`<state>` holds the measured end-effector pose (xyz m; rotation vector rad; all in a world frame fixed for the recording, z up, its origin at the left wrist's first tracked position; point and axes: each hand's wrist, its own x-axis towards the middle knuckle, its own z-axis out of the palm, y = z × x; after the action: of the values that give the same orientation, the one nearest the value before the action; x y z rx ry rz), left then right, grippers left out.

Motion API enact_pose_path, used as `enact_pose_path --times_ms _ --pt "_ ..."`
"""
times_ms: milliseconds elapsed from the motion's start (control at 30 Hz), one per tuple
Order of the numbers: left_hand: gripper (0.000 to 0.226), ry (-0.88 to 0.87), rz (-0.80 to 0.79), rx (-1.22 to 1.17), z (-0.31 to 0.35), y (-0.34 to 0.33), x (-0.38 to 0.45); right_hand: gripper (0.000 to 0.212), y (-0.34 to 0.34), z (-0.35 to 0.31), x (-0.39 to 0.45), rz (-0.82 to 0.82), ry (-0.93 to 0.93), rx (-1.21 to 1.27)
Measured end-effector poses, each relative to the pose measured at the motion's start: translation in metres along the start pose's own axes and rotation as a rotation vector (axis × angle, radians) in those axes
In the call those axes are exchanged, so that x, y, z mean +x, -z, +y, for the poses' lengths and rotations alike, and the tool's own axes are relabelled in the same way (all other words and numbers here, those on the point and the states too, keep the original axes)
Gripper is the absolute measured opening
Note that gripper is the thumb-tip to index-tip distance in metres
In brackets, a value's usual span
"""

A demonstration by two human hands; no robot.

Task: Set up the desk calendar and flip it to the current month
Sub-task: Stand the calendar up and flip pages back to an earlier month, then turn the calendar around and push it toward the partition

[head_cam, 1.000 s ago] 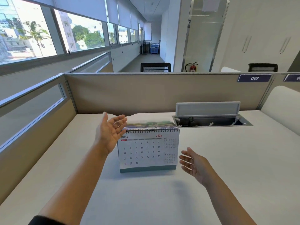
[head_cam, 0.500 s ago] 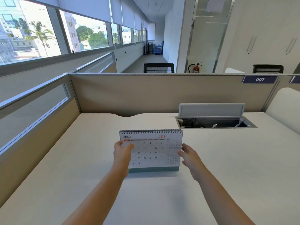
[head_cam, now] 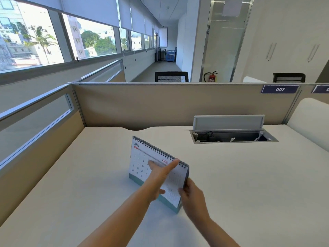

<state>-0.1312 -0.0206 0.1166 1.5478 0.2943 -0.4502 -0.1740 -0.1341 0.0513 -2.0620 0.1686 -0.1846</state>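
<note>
Two hands are on the calendar (head_cam: 142, 161), which stands upright on the desk (head_cam: 249, 184), in front of the open cable box (head_cam: 231, 137) and nearer the person than it. Its base rests on the desktop, turned at an angle so its left end points away and its right end comes close to the person. The front page reads June. The left hand (head_cam: 158, 180) lies across the face of that page, index finger stretched toward the wire binding along the top and the thumb spread flat on the dates; it presses rather than pinches, so it holds nothing closed. The right hand (head_cam: 193, 196) grips the right edge of the calendar, fingers curled around behind the card and thumb in front, a narrow clamp on that side. Setting up looks nearly done, and the step in hand seems to be squaring or placing the stand. Next, I would judge, the stand needs turning to face the seat and a check that June is the wanted month.
</note>
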Motion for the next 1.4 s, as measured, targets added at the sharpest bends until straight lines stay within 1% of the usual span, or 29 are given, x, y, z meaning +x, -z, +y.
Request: enact_pose_path --times_ms 67,100,167,233,267,300,367,400,467,567,633,700,800,867,933,1000,1033,1067,1100,1133,1200,1233,1300,1400 --pt "0.110 0.031 0.000 0.066 0.003 0.002 -0.001 0.039 -0.010 0.003 -0.010 0.007 0.081 -0.104" --pt "0.098 0.050 -0.008 0.097 0.006 0.004 0.001 0.034 -0.013 0.004 -0.013 0.005 0.111 -0.161" --pt "0.063 0.059 -0.025 0.175 0.015 0.011 0.002 0.025 -0.019 0.007 -0.020 -0.034 0.190 -0.277" --pt "0.037 0.002 -0.010 0.268 0.022 0.019 0.006 0.031 -0.025 0.006 -0.028 -0.128 0.295 -0.284" --pt "0.030 -0.054 0.010 0.324 0.025 0.023 0.007 0.034 -0.027 0.005 -0.032 -0.192 0.331 -0.256" --pt "0.029 -0.127 0.037 0.412 0.028 0.027 0.008 0.035 -0.028 0.003 -0.034 -0.257 0.357 -0.234" --pt "0.035 -0.272 0.101 0.694 0.032 0.035 0.012 0.029 -0.029 0.001 -0.034 -0.361 0.387 -0.250" --pt "0.038 -0.327 0.133 0.833 0.033 0.039 0.014 0.026 -0.029 0.001 -0.032 -0.387 0.388 -0.251" --pt "0.041 -0.396 0.158 1.001 0.035 0.049 0.019 0.024 -0.025 0.000 -0.028 -0.405 0.346 -0.217" --pt "0.039 -0.465 0.113 1.198 0.048 0.062 0.023 0.018 -0.016 0.000 -0.019 -0.362 0.212 -0.081" --pt "0.034 -0.493 0.084 1.318 0.058 0.071 0.027 0.027 -0.007 -0.001 -0.013 -0.311 0.134 -0.011" --pt "0.030 -0.539 0.110 1.408 0.063 0.077 0.035 0.032 0.001 0.001 -0.007 -0.283 0.059 0.028" --pt "0.036 -0.609 0.177 1.478 0.059 0.082 0.046 0.027 0.010 0.012 0.003 -0.237 -0.033 0.036" --pt "0.046 -0.659 0.246 1.451 0.047 0.083 0.051 0.019 0.013 0.023 0.010 -0.180 -0.087 0.019" --pt "0.057 -0.764 0.358 1.310 0.028 0.085 0.049 0.010 0.016 0.039 0.016 -0.088 -0.134 -0.009" --pt "0.065 -0.887 0.502 1.012 0.000 0.087 0.043 0.008 0.019 0.054 0.020 0.007 -0.188 -0.024" --pt "0.065 -0.920 0.570 0.839 -0.017 0.088 0.039 0.012 0.020 0.061 0.020 0.049 -0.221 -0.011" --pt "0.064 -0.915 0.629 0.679 -0.037 0.089 0.037 0.018 0.020 0.068 0.019 0.088 -0.250 0.008" --pt "0.063 -0.858 0.654 0.551 -0.055 0.090 0.035 0.023 0.020 0.076 0.017 0.126 -0.272 0.021" --pt "0.063 -0.762 0.644 0.453 -0.074 0.091 0.036 0.025 0.019 0.083 0.015 0.159 -0.279 0.019" --pt "0.064 -0.554 0.575 0.352 -0.107 0.091 0.037 0.025 0.015 0.095 0.008 0.207 -0.255 -0.003" --pt "0.064 -0.489 0.549 0.331 -0.119 0.091 0.037 0.025 0.012 0.098 0.005 0.223 -0.239 -0.009" --pt "0.065 -0.418 0.552 0.299 -0.133 0.094 0.040 0.027 0.005 0.100 0.004 0.241 -0.207 -0.016" --pt "0.063 -0.346 0.575 0.253 -0.134 0.092 0.043 0.037 -0.002 0.096 0.007 0.234 -0.187 -0.043"
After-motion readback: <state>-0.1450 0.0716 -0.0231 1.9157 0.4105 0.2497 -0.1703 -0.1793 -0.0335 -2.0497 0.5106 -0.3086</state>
